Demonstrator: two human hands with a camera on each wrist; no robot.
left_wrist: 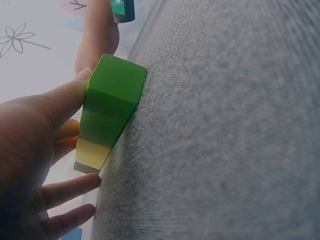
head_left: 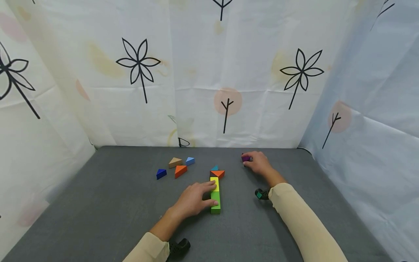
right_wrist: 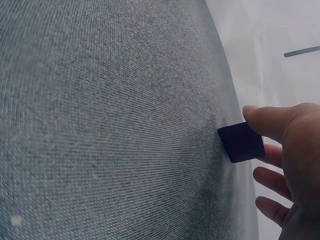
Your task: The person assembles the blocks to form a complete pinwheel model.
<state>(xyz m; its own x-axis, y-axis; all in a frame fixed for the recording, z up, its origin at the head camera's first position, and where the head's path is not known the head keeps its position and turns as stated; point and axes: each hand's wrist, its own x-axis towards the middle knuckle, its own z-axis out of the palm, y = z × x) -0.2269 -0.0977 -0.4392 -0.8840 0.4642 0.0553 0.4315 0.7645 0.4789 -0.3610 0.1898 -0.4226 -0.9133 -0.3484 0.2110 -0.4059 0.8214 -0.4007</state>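
Observation:
My left hand point(head_left: 193, 198) rests against a row of two blocks, its thumb on the green block point(head_left: 215, 210) and a fingertip on the yellow block point(head_left: 216, 187). In the left wrist view its fingers are fairly straight along the side of the green block point(left_wrist: 112, 95). At the row's far end lies an orange triangular block point(head_left: 219, 174), with a teal triangular block point(head_left: 214, 168) just behind. Farther back on the right, my right hand point(head_left: 260, 163) pinches a small purple block point(right_wrist: 241, 143) between thumb and fingers, close to the table surface.
To the left lie a dark blue triangular block point(head_left: 161, 174), a tan one point(head_left: 175, 162), an orange-red one point(head_left: 180, 171) and a light blue one point(head_left: 190, 161). The grey table point(head_left: 98, 203) ends at white printed sheets point(head_left: 196, 120) behind and on both sides.

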